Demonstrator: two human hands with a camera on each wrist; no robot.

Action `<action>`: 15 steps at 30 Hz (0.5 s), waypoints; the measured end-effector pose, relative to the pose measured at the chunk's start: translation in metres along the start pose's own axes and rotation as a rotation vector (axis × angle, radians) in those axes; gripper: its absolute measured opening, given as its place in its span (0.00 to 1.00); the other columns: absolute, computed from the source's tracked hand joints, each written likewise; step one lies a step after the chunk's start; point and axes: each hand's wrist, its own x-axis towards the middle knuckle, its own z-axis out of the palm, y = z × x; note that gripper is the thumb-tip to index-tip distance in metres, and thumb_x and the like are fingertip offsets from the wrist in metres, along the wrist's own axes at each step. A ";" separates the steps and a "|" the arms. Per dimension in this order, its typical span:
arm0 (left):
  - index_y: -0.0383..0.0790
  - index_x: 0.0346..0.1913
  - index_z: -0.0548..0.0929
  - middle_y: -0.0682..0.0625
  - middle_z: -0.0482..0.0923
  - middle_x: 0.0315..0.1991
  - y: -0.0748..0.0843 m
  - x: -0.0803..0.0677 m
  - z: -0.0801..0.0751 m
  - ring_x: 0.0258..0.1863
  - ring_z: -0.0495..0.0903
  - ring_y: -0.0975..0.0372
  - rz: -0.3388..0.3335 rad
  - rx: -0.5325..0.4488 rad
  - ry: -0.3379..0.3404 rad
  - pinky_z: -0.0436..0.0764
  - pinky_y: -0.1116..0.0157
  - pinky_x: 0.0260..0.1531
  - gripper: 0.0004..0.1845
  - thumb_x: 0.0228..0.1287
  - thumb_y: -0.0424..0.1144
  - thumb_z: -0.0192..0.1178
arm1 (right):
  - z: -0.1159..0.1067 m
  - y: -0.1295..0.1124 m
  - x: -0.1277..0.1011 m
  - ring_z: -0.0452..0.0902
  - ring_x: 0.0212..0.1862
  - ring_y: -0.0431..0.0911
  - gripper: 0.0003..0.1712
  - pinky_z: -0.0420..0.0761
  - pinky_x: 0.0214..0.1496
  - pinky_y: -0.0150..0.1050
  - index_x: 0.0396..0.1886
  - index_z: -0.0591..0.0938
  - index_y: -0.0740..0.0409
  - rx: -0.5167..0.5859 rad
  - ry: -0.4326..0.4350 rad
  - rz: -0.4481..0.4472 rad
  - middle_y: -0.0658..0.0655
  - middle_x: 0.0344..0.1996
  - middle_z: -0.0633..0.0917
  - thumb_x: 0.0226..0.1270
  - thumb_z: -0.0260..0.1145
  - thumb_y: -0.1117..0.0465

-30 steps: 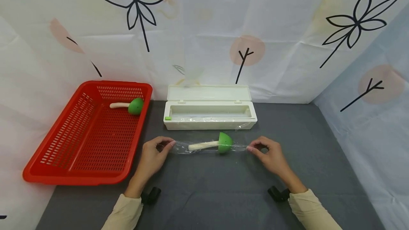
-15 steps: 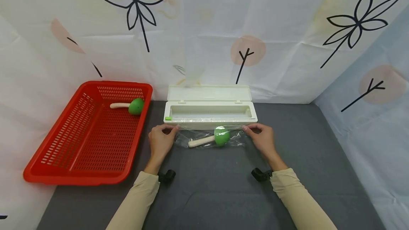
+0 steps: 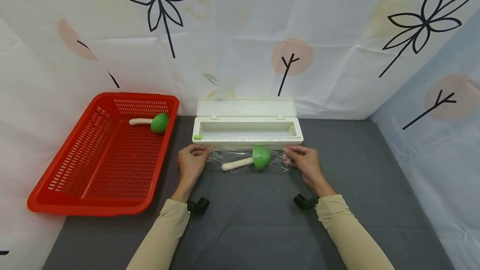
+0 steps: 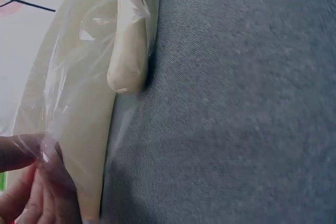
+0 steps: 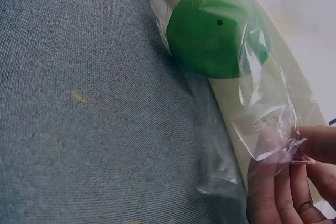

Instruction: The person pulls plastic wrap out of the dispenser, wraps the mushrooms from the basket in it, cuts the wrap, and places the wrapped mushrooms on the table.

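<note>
A toy mushroom (image 3: 252,159) with a green cap (image 5: 215,35) and a cream stem (image 4: 128,51) lies on the grey table, under a sheet of clear cling film (image 3: 277,159). It lies right in front of the open cream film dispenser box (image 3: 245,130). My left hand (image 3: 191,161) pinches the film's left end (image 4: 52,150). My right hand (image 3: 303,161) pinches the film's right end (image 5: 278,142). The film is folded over the mushroom and crinkled at both ends.
A red slotted basket (image 3: 75,186) stands at the left, with a second green-capped mushroom (image 3: 153,123) in its far corner. White patterned cloth walls close in the back and right side. Grey table surface (image 3: 255,224) stretches toward me.
Both hands carried the film's ends away from me, up to the dispenser box, folding the film over the mushroom. The mushroom rolled back with it, and the film now lies lower and crinkled.
</note>
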 end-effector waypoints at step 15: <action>0.31 0.60 0.82 0.37 0.86 0.44 -0.008 -0.009 -0.015 0.38 0.88 0.54 -0.014 -0.045 -0.371 0.87 0.60 0.37 0.21 0.70 0.39 0.67 | -0.009 -0.001 -0.006 0.85 0.44 0.47 0.22 0.85 0.45 0.39 0.59 0.80 0.73 -0.294 -0.214 -0.057 0.67 0.48 0.86 0.75 0.66 0.59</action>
